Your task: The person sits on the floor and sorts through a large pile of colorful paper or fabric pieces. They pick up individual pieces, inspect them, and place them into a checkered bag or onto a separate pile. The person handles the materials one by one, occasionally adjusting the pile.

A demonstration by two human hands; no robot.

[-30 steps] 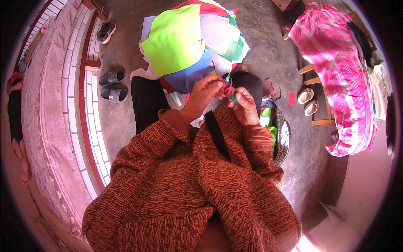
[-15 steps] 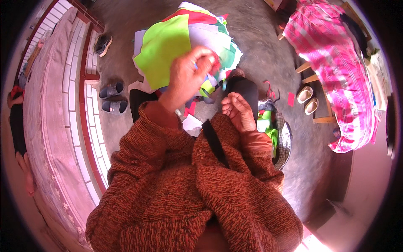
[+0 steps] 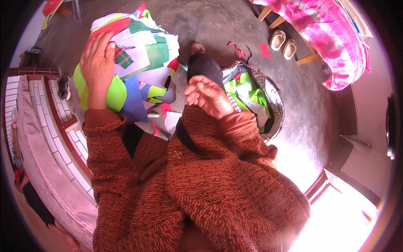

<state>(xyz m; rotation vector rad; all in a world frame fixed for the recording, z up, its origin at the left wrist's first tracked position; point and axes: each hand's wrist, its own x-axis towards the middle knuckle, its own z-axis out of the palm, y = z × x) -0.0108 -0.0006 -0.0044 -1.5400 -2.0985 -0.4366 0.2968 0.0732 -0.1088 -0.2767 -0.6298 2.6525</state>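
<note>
My left hand [image 3: 98,61] lies over a heaped bundle of colourful cloth pieces [image 3: 136,69], its fingers stretched out along a red part. Next to its thumb is a small green-and-red plaid scrap [image 3: 124,59] with dark thread at its edge; I cannot tell whether the thumb touches it. My right hand [image 3: 208,96] hovers over my lap near the right knee, apart from the bundle. Its fingers are curled with the tips close to the thumb; anything small between them cannot be made out.
Right of my leg stands a checked cloth bag [image 3: 273,105] holding bright green and white scraps [image 3: 250,93]. Beige shoes [image 3: 283,44] and a red scrap [image 3: 264,50] lie on the floor. A pink plaid cloth [image 3: 319,29] covers furniture with wooden legs. White tiled brickwork [image 3: 54,126] runs along the left.
My view has turned, so the bundle now appears farther left. My left hand has gone from raised, bent fingers above the cloth to lying stretched on it. The right hand stays curled.
</note>
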